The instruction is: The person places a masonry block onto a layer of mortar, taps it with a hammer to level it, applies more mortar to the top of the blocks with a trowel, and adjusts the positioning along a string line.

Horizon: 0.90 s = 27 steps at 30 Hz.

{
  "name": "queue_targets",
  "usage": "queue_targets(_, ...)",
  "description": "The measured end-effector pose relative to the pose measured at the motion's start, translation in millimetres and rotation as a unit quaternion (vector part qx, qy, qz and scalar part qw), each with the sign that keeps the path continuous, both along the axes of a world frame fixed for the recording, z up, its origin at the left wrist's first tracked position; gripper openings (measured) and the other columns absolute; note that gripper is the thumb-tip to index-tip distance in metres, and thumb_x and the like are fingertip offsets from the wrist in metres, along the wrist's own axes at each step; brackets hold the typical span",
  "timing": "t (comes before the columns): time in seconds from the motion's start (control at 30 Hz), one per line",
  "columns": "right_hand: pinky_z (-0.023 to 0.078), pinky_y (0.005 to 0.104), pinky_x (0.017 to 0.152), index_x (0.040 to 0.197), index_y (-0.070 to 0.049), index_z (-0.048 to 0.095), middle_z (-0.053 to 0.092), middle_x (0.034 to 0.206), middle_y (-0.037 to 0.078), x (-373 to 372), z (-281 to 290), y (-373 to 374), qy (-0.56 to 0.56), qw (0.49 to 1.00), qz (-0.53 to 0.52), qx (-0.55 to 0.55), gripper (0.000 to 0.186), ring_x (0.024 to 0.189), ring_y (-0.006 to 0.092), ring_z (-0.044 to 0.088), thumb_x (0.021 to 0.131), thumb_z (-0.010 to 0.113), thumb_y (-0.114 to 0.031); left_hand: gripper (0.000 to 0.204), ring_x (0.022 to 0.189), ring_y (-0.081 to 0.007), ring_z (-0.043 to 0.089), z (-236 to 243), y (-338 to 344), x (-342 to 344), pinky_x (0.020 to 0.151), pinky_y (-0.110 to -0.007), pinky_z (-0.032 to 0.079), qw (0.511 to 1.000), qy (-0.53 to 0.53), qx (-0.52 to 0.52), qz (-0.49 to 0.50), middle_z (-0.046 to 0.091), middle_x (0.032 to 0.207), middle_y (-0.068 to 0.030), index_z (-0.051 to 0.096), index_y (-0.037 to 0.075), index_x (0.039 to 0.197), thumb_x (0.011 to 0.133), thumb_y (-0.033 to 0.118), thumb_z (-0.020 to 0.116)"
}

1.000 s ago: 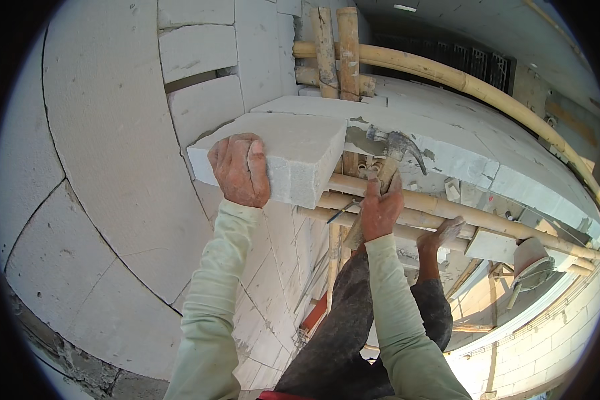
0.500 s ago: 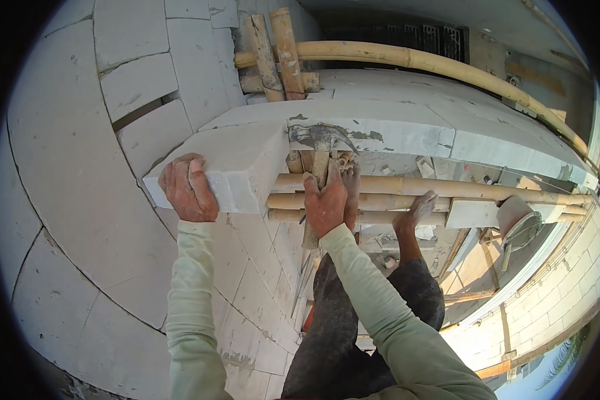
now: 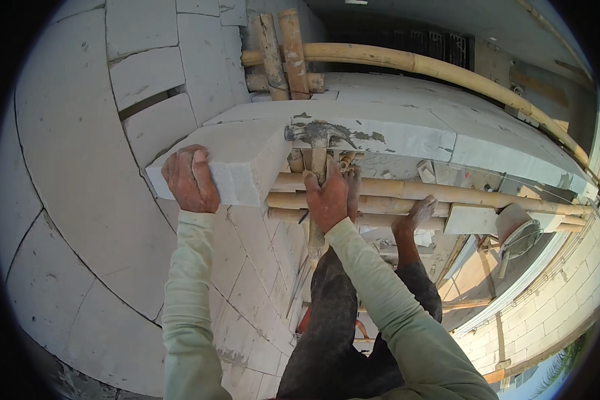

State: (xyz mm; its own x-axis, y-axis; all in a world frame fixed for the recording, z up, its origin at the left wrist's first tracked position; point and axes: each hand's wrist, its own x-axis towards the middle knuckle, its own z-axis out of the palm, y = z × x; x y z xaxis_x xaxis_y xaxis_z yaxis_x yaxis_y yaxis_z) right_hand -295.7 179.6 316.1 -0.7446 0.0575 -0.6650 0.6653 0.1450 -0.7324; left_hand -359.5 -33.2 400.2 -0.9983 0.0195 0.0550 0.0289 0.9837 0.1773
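Observation:
My left hand [image 3: 190, 179] grips the near end of a white masonry block [image 3: 237, 152], its fingers curled over the top edge. The block sits at the left end of a course of similar white blocks [image 3: 387, 133], against the tall block wall. In my right hand [image 3: 328, 200] is a claw hammer [image 3: 319, 135], held by its wooden handle with the head up. The striking face is at the block's right side, and the claw points right, in front of a mortar-smeared block. Whether the face touches the block I cannot tell.
Bamboo poles [image 3: 380, 202] run across below the course, with my bare feet on them. A mortar-stained bucket [image 3: 515, 227] stands to the right beside a pale board [image 3: 470, 219]. Another long bamboo pole [image 3: 393, 57] curves behind the course. The block wall [image 3: 73, 167] rises on the left.
The hammer head has shifted slightly left, up against the block's right side. My left hand keeps its hold on the block; the whole view has tilted a little.

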Motion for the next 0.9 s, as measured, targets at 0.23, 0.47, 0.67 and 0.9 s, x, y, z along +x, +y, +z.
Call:
queue_targets(0.23, 0.049, 0.0367, 0.075, 0.114, 0.006, 0.052, 0.065, 0.089, 0.018, 6.4, 0.6, 36.9, 0.055, 0.998, 0.009, 0.028, 0.039, 0.079, 0.0291, 0.062, 0.079, 0.059, -0.010, 0.023, 0.081, -0.0290, 0.056, 0.5, -3.6, 3.5, 0.085, -0.039, 0.037, 1.000, 0.007, 0.024, -0.001, 0.066, 0.089, -0.0101, 0.058, 0.003, 0.083, 0.093, 0.015, 0.040)
queue_targets(0.47, 0.050, 0.0382, 0.078, 0.119, 0.007, 0.049, 0.063, 0.097, 0.023, -46.4, 23.1, 80.2, 0.028, 0.994, 0.094, 0.043, 0.048, 0.082, 0.0316, 0.063, 0.076, 0.060, -0.009, 0.021, 0.083, -0.0277, 0.057, -2.6, -3.3, 4.2, 0.085, -0.040, 0.037, 1.000, 0.022, 0.021, -0.009, 0.065, 0.089, -0.0096, 0.058, 0.004, 0.084, 0.092, 0.015, 0.042)
queue_targets(0.67, 0.047, 0.0277, 0.063, 0.129, 0.004, 0.047, 0.057, 0.084, 0.008, -136.9, 19.1, 57.7, 0.165, 0.972, 0.167, 0.000, 0.053, 0.071, 0.0154, 0.054, 0.080, 0.059, -0.013, 0.016, 0.081, -0.0272, 0.056, 0.5, -9.3, 5.1, 0.085, -0.040, 0.037, 0.999, 0.026, 0.033, -0.005, 0.065, 0.088, -0.0087, 0.057, 0.005, 0.083, 0.090, 0.014, 0.047)
queue_targets(0.9, 0.046, 0.0398, 0.079, 0.121, 0.001, 0.052, 0.059, 0.098, 0.020, -185.0, -77.9, 19.7, 0.148, 0.913, 0.359, 0.126, 0.044, 0.089, 0.0320, 0.057, 0.085, 0.059, -0.023, 0.014, 0.079, -0.0256, 0.054, -2.1, -4.9, 3.6, 0.085, -0.039, 0.035, 0.999, 0.017, 0.037, -0.009, 0.063, 0.087, -0.0073, 0.056, 0.005, 0.081, 0.089, 0.013, 0.048)
